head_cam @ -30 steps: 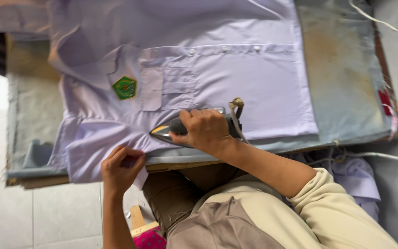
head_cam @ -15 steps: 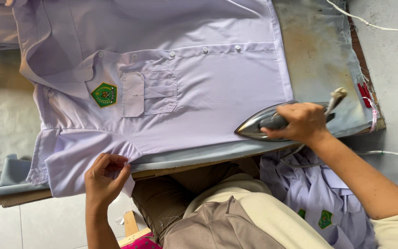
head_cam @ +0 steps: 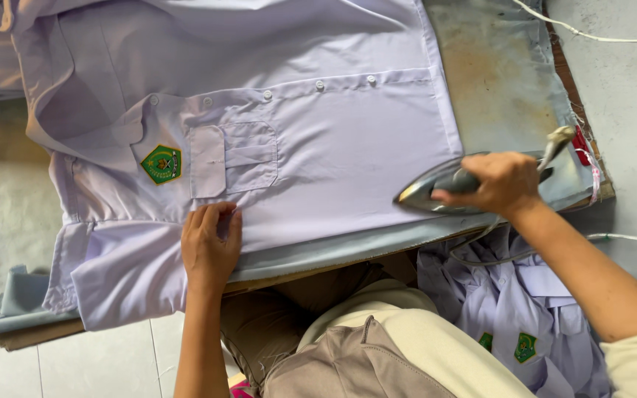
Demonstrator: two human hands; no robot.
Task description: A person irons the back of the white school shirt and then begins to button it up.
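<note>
A pale lilac shirt [head_cam: 333, 140] lies spread on a grey padded ironing board [head_cam: 510, 81], with a green badge [head_cam: 161, 163] beside its chest pocket [head_cam: 234, 158]. My right hand [head_cam: 499, 183] grips the handle of a metal clothes iron [head_cam: 444, 190], which sits at the shirt's right hem near the board's right end. My left hand [head_cam: 210, 243] rests flat on the shirt just below the pocket, fingers spread, close to the near edge of the board.
A pile of similar lilac shirts [head_cam: 525, 317] lies on the floor below the board at right. White cords [head_cam: 591, 33] run over the grey floor at right. My lap in beige trousers [head_cam: 377, 346] is under the board's near edge. Pale tiles show at bottom left.
The iron moved right across the shirt to its hem. My left hand let go of the sleeve edge, rose and now lies flat below the pocket.
</note>
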